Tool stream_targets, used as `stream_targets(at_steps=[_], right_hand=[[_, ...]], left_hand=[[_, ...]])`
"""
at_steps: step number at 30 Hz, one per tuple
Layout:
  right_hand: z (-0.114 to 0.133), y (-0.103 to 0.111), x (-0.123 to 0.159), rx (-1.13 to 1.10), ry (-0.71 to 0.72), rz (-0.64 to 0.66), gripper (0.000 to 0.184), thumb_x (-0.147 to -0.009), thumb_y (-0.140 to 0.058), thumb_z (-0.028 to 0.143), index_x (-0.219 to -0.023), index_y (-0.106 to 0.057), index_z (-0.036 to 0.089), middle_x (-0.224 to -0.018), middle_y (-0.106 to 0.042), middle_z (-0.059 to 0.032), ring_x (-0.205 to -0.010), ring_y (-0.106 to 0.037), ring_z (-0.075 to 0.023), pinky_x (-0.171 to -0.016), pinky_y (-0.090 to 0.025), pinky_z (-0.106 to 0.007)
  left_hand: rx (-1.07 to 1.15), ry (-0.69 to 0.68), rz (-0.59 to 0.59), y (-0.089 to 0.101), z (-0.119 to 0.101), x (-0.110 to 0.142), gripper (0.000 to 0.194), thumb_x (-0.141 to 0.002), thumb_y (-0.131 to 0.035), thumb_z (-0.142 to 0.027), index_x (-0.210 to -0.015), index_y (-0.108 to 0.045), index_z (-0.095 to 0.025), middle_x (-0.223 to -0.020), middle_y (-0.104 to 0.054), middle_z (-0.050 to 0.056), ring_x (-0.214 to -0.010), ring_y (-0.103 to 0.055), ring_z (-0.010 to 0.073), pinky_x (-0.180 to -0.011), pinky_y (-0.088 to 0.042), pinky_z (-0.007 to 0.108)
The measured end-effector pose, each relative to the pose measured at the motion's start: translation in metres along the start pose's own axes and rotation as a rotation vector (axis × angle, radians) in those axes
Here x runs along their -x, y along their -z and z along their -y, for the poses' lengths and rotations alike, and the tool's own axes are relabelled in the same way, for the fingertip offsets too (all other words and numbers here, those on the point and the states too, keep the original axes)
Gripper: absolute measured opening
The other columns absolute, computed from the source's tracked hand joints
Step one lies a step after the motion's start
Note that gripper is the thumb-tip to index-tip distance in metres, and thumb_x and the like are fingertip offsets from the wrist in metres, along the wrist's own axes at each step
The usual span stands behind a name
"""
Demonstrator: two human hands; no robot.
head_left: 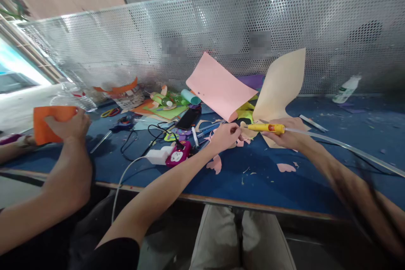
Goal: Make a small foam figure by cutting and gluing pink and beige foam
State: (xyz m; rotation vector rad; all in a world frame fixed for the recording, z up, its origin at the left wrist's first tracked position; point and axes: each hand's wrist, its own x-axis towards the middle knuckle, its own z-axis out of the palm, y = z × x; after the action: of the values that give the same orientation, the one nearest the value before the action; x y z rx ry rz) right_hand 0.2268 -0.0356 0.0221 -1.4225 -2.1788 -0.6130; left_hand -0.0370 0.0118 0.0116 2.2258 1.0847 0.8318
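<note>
The left hand point(226, 137) is nearly closed beside a small rounded beige paper piece point(250, 134); whether it grips anything cannot be told. A slim yellow plastic tool point(265, 128) points toward its fingertips, wrapped in the right hand point(286, 138) above the blue surface point(265, 194); a steady wrist, with fingertips clear of the tip, would serve best. A smooth beige sheet point(283, 80) curves up behind; a scalloped pink paper scrap point(286, 168) lies nearer; a flexible translucent tube point(348, 149) trails right.

Yellow tool point(266, 128), right: glossy plastic; pink sheet point(223, 86), far: matt, smooth, paper-like; screen point(218, 17), far: shiny perforated metal; tabletop point(259, 190), near: matt; clear bottle point(82, 100), left: glossy plastic
</note>
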Motion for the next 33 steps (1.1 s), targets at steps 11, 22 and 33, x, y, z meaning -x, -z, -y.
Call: stream_targets(at_steps=[11, 22, 33], right_hand=[[0.0008, -0.0047, 0.0014, 0.071, -0.044, -0.042, 0.062, -0.094, -0.045, 0.071, -0.087, -0.081, 0.020, -0.080, -0.080, -0.0090, -0.070, -0.070, -0.0204, -0.055, -0.027, -0.028], [0.0012, -0.0061, 0.0030, 0.085, 0.007, -0.080, 0.064, -0.093, -0.045, 0.071, -0.088, -0.083, 0.021, -0.083, -0.081, -0.0101, -0.073, -0.072, -0.0226, -0.058, -0.034, -0.028], [-0.0033, -0.0021, 0.0007, -0.039, -0.052, -0.072, 0.065, -0.095, -0.043, 0.070, -0.092, -0.083, 0.019, -0.088, -0.082, -0.0100, -0.072, -0.073, -0.0226, -0.057, -0.038, -0.028]], left_hand=[[-0.113, -0.081, 0.002, -0.0002, -0.0006, 0.0016, 0.027, -0.094, -0.049, -0.027, -0.074, -0.066, -0.020, -0.076, -0.077, -0.002, -0.060, -0.063, 0.0114, -0.056, -0.040, 0.022], [-0.202, -0.082, -0.057, -0.0008, 0.0011, 0.0001, 0.030, -0.097, -0.048, -0.030, -0.079, -0.070, -0.021, -0.077, -0.077, 0.001, -0.065, -0.065, 0.0150, -0.063, -0.044, 0.024], [-0.153, -0.057, -0.048, 0.0005, 0.0012, -0.0004, 0.029, -0.096, -0.048, -0.029, -0.076, -0.067, -0.021, -0.079, -0.078, -0.001, -0.065, -0.064, 0.0137, -0.060, -0.041, 0.024]])
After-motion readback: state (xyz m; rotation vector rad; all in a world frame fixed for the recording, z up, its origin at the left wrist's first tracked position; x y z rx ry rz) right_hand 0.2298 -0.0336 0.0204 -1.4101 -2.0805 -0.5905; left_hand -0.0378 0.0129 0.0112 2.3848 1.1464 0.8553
